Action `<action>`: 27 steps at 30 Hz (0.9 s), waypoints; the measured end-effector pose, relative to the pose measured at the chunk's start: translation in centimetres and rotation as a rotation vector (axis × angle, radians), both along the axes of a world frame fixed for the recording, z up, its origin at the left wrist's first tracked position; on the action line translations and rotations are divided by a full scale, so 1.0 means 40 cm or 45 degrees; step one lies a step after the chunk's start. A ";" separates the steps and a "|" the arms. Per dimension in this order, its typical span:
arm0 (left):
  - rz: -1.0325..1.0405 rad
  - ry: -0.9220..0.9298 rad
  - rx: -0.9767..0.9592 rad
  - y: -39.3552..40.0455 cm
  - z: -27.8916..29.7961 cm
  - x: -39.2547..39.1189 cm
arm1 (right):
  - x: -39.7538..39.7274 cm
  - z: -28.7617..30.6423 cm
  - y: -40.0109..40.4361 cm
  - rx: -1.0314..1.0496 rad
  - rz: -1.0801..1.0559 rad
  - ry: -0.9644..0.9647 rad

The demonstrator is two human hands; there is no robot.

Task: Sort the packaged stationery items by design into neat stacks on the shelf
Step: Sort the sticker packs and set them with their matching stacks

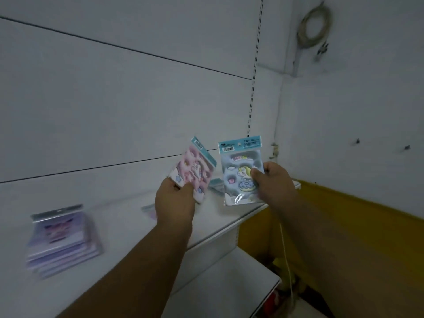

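Two bare forearms reach up from the bottom of the view, each hand holding one packaged stationery item above the white shelf (128, 228). Nearest, below the arms, a lower shelf board (229, 283) juts out, and a thin white cord (286, 255) hangs down under the right forearm.

To the left of the left arm, well apart from it, a purple stack (63, 239) of packets lies on the shelf, blurred, with a grey header strip on top.

The left hand (175, 203) is closed on the lower corner of a pink pack (195, 171), thumb pressed on its front and fingers behind; the pack tilts to the right, its blue header pointing up and away. Just left of that hand, partly hidden by it, another blurred packet (148, 210) lies flat on the shelf.

The right hand (274, 182) pinches the right edge of a blue pack (241, 173), thumb on the front over a unicorn drawing, fingers behind. This pack stands nearly upright, with a barcode on its header. The two packs are near each other but apart.

Between and behind the two hands, a few more packets (215, 183) lie on the shelf, mostly hidden.

Farther back rise the white panelled wall (114, 99) and a slotted upright (253, 72). Right of the right arm is a yellow panel (344, 226); high above it a coiled cable (315, 25) hangs on the wall.
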State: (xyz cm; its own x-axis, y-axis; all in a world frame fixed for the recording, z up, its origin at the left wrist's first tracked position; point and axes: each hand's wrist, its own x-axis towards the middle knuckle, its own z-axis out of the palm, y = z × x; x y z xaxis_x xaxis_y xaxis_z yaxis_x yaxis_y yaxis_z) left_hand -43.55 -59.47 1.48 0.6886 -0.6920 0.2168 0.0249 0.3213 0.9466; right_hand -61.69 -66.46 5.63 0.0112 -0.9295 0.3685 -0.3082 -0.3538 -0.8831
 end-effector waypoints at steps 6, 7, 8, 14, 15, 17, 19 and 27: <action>0.024 0.049 0.039 -0.189 0.019 0.003 | -0.013 0.020 -0.229 0.111 0.001 -0.004; 0.037 0.062 0.038 -0.209 0.018 0.005 | -0.008 0.018 -0.267 0.128 0.013 0.017; 0.055 0.074 0.041 -0.226 0.016 0.006 | 0.002 0.015 -0.304 0.153 0.044 0.035; 0.179 0.098 0.005 -0.271 0.009 0.013 | 0.104 -0.012 -0.500 0.426 0.291 0.253; 0.189 0.111 -0.002 -0.275 0.014 0.014 | 0.119 -0.017 -0.525 0.488 0.340 0.268; 0.221 0.178 -0.015 -0.287 0.025 0.012 | 0.143 -0.030 -0.563 0.570 0.437 0.358; 0.258 0.240 -0.026 -0.305 0.030 -0.004 | 0.153 -0.046 -0.591 0.566 0.525 0.468; 0.271 0.339 -0.148 -0.395 0.012 -0.127 | 0.112 -0.084 -0.659 0.132 0.584 0.968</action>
